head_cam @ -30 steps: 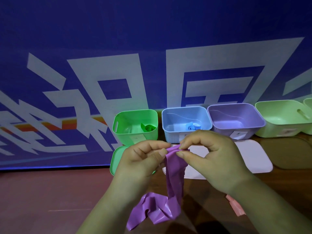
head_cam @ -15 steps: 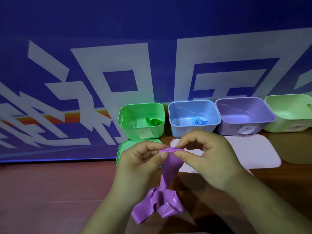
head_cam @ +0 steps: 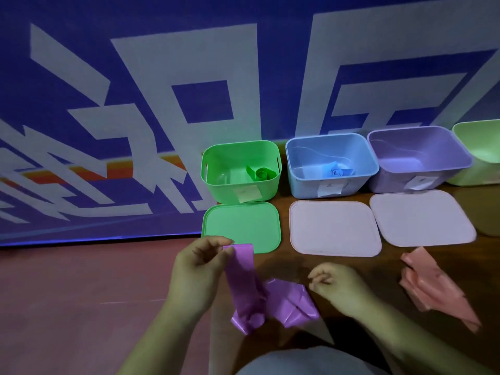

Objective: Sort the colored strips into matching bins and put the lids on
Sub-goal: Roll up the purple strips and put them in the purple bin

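Note:
My left hand point(head_cam: 198, 269) pinches the top end of a purple strip point(head_cam: 244, 282), which hangs down and crumples on the table. My right hand point(head_cam: 338, 285) hovers to the right of the strip with fingers curled, holding nothing. At the back stand a green bin point(head_cam: 216, 182) with a rolled green strip point(head_cam: 261, 174), a blue bin point(head_cam: 297, 182) with a rolled blue strip point(head_cam: 338, 172), and a purple bin point(head_cam: 389, 180) with no strip in it. A pink strip point(head_cam: 433, 285) lies at the right.
A green lid point(head_cam: 243, 226) lies in front of the green bin, and two pale lids point(head_cam: 334, 228) point(head_cam: 422, 217) lie in front of the blue and purple bins. A light green bin point(head_cam: 481, 147) stands at the far right. A blue printed banner point(head_cam: 135, 104) backs the table.
My right hand has let go of the purple strip's top end and moved down and to the right. The left hand still pinches it. The view has tilted down and nearer.

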Demonstrator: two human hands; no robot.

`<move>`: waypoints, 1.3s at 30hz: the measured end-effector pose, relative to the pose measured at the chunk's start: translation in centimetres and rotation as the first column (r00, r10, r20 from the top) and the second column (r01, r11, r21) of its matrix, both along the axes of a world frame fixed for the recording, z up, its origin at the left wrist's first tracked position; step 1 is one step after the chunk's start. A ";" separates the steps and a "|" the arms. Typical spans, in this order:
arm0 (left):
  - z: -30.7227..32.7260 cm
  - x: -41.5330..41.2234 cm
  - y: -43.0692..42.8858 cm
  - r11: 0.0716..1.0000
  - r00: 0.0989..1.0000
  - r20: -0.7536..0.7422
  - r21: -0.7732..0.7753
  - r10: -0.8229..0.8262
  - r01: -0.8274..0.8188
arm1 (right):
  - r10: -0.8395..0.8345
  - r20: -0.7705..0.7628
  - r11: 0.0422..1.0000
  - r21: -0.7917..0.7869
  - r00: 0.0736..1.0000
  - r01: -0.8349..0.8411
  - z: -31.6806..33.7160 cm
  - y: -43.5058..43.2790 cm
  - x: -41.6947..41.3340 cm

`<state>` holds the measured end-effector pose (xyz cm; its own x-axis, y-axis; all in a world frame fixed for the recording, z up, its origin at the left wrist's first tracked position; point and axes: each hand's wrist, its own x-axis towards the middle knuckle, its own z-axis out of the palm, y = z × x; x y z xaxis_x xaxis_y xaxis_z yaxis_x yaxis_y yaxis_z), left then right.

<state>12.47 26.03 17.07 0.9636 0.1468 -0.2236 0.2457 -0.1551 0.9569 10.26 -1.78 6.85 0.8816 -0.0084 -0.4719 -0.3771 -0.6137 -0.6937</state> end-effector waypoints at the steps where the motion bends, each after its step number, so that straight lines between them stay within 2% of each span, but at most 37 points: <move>1: -0.6 0.1 0.5 1.000 1.000 -0.018 0.004 -0.005 0.005 | 0.010 -0.039 1.000 -0.016 0.999 -0.010 -1.1 0.3 -0.6; 4: -2.1 0.2 1.9 0.999 0.998 -0.053 0.022 -0.029 0.030 | 0.084 -0.157 0.995 -0.036 0.984 -0.091 -3.2 1.1 -2.0; 6: -2.9 0.2 2.5 0.999 0.997 -0.067 0.028 -0.042 0.044 | 0.083 -0.178 0.992 -0.075 0.980 -0.098 -4.2 1.5 -2.7; 11: -4.4 0.0 3.3 0.995 0.988 -0.115 0.005 -0.101 0.103 | -0.160 -0.147 0.980 -0.146 0.976 0.138 -5.7 2.1 -3.6; 15: -4.9 -0.3 3.7 0.989 0.984 -0.106 0.008 -0.145 0.146 | -0.235 -0.140 0.970 -0.100 0.962 0.222 -6.6 2.8 -4.0; 19: -5.0 -0.4 4.1 0.988 0.983 -0.102 -0.007 -0.152 0.152 | -0.399 -0.149 0.916 -0.014 0.905 0.401 -6.8 2.5 -4.0; 22: -5.1 -0.5 4.4 0.987 0.982 -0.105 -0.029 -0.157 0.155 | -0.451 -0.120 0.887 0.051 0.884 0.460 -5.5 0.9 -3.6; 29: -5.4 -0.3 3.5 0.979 0.974 -0.102 -0.057 -0.201 0.196 | -0.597 0.089 0.802 0.100 0.797 0.589 -3.3 -3.0 -2.6; 35: -5.3 -0.6 2.1 0.968 0.964 -0.091 -0.062 -0.250 0.245 | -0.597 0.103 0.801 0.133 0.796 0.584 -4.4 -2.7 -3.3; 39: -5.3 -1.0 1.8 0.969 0.965 -0.095 -0.065 -0.243 0.238 | -0.484 0.147 0.871 -0.008 0.863 0.490 -4.9 -2.4 -4.0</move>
